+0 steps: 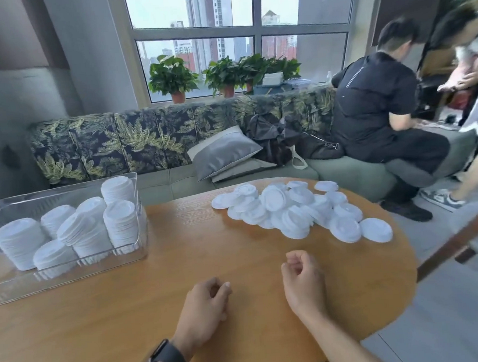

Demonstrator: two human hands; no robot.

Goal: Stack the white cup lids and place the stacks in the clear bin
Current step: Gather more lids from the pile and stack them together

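Wooden counter (181, 268), lower frame. Clear bin (67, 278), left: several stacks of white lids (121, 224) inside. Loose pile of white cup lids (298, 210), centre right. Left hand (205, 308) and right hand (302, 280), lower centre: both empty, fingers loosely curled. Black wristwatch (164, 359) on the left wrist.

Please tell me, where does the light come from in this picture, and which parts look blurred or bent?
Head view: daylight enters through the window behind the sofa, with soft glare on the clear bin; the person at the right edge is motion-blurred; the wide lens bends the table edge and window frame; the loose lids are sharp enough.
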